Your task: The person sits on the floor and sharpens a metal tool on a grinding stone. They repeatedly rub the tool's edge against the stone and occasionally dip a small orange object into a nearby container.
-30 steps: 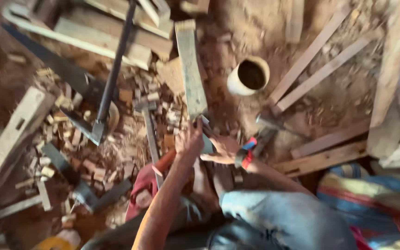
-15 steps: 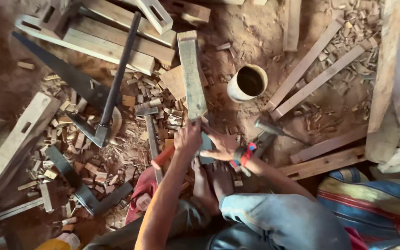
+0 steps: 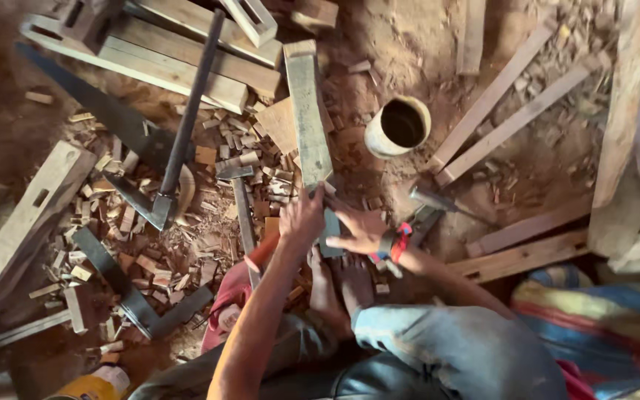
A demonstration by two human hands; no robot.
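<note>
The left hand [image 3: 301, 218] is clenched over the near end of a long grey wooden plank [image 3: 309, 118], its fingers wrapped around the left edge, while the right hand [image 3: 361, 231], with a red band at the wrist, lies flat with fingers spread and presses on the same end from the right side. The plank lies on the dirt floor [image 3: 401, 44] and runs straight away from the person, its near end just in front of two bare feet [image 3: 338, 285] that rest on the ground side by side. Just left of the hands a hammer [image 3: 240, 200] lies among a thick scatter of wood chips [image 3: 150, 259], its head pointing away. Farther left sit a dark metal square [image 3: 124, 285] and a long-handled adze [image 3: 183, 141], touching the chips. To the right of the plank stands a round open-mouthed pot [image 3: 398, 127], near but apart from it. Beyond it several thin wooden slats [image 3: 509, 111] lie slanted on the floor, and at the far left edge of the floor pale planed boards [image 3: 179, 63] are stacked together.
</note>
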